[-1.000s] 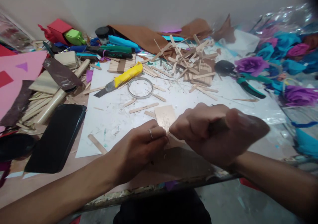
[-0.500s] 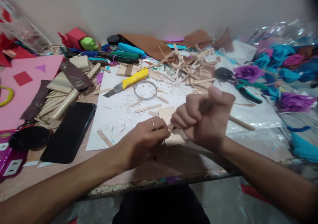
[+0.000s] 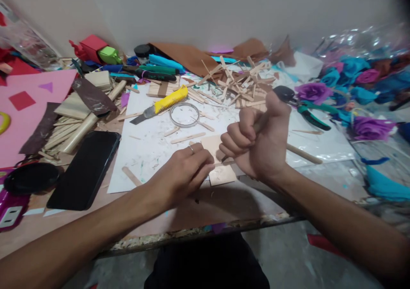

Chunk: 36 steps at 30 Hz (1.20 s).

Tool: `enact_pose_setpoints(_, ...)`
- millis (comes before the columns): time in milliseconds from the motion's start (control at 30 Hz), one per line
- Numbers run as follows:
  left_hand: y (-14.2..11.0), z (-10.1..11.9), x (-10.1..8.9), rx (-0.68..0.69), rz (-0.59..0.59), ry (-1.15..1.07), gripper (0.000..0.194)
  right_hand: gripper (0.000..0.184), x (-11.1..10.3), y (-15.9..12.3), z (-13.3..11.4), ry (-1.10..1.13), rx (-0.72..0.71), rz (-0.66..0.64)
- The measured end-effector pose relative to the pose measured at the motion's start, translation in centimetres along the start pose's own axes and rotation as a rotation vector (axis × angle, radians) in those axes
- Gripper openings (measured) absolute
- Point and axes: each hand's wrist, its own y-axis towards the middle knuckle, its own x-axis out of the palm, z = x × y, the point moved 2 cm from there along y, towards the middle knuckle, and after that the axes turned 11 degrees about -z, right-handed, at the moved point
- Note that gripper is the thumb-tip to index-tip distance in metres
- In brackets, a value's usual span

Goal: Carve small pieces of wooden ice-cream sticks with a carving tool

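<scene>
In the head view my right hand (image 3: 259, 139) is closed in a fist, thumb up, around a slender dark tool (image 3: 262, 122). Most of the tool is hidden by my fingers, so its kind does not show. Its lower end points down at a thin wooden stick (image 3: 219, 164), which lies across a flat pale wood piece (image 3: 222, 175). My left hand (image 3: 192, 167), with a ring on one finger, pinches the stick from the left. Both hands are close together above the near edge of the white sheet (image 3: 147, 148).
A yellow utility knife (image 3: 169, 101) and a clear ring of tape (image 3: 184, 115) lie beyond my hands. Craft sticks (image 3: 237, 81) are heaped behind. A phone (image 3: 85, 169) lies left, pliers (image 3: 312, 116) and a wooden rod (image 3: 304, 153) right. Paper flowers (image 3: 373, 128) crowd the right side.
My right fist has turned more upright and the tool's lower end now shows by the stick. My left hand stays at the wood piece. The whole view has shifted slightly.
</scene>
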Motion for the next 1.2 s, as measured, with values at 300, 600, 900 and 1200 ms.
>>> enact_pose_setpoints(300, -0.1, 0.9, 0.9, 0.055, -0.040, 0.325, 0.011, 0.076, 1.3, -0.9, -0.2, -0.159, -0.063, -0.049)
enact_pose_setpoints(600, -0.1, 1.5, 1.0, 0.040, -0.223, 0.452, 0.028, 0.074, 2.1, -1.5, -0.1, -0.209, -0.059, -0.008)
enact_pose_setpoints(900, -0.1, 1.4, 1.2, 0.031, -0.246, 0.406, 0.031, 0.071, 2.1, -1.7, 0.3, -0.227, -0.081, 0.035)
enact_pose_setpoints(1200, -0.3, 1.0, 1.6, 0.027, -0.252, 0.267, 0.035, 0.074, 2.7, -1.6, 0.5, -0.217, -0.060, 0.096)
